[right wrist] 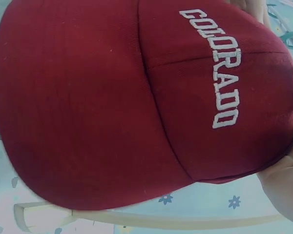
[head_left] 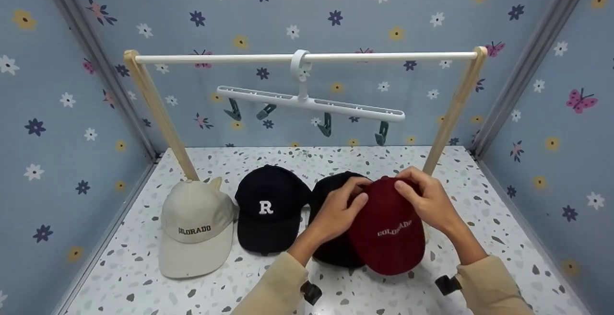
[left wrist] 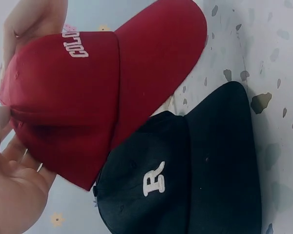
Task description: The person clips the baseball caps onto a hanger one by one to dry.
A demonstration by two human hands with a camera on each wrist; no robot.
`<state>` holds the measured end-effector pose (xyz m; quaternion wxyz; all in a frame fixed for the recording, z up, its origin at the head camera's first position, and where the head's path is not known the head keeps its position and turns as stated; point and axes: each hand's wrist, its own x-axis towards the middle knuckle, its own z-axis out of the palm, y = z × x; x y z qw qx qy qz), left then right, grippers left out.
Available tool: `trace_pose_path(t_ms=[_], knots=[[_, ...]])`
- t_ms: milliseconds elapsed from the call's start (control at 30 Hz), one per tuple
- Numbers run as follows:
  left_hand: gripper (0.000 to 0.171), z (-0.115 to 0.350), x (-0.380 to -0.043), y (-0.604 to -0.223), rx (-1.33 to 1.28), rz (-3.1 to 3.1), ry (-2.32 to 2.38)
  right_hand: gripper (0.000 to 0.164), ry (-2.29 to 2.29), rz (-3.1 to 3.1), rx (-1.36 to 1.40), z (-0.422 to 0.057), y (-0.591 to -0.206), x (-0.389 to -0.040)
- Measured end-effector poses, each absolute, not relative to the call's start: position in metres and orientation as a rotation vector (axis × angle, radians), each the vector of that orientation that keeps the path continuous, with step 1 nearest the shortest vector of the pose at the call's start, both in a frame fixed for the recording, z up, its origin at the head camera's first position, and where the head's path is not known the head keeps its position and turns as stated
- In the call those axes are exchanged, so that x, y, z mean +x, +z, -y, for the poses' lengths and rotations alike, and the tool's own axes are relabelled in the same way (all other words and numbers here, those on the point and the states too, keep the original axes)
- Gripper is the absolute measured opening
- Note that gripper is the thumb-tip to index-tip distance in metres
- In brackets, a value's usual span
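Note:
Both hands hold a dark red baseball cap with white COLORADO lettering, its brim toward the person. My left hand grips the crown's left side near the top, thumb on the front. On the opposite side my right hand pinches the crown the same way. Behind and left of it lies a black cap, partly covered in the head view. In the left wrist view the red cap overlaps a black cap with a white R. The right wrist view shows the red cap's brim and lettering up close.
A black cap with a white R and a beige COLORADO cap lie left on the speckled table. Above, a white hanger with several dark green clips hangs from the rail of a wooden-legged rack.

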<state>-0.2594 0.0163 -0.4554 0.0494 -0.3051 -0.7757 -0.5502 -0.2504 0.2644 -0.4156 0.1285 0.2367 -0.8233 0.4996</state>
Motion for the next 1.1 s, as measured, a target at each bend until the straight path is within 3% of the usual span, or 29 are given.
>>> trace_pose_path(t_ms=[1100], knots=[[0.021, -0.001, -0.277, -0.408, -0.928, 2.298, -1.55, 0.016, 1.495, 2.406, 0.582, -0.256, -0.396, -0.253]])
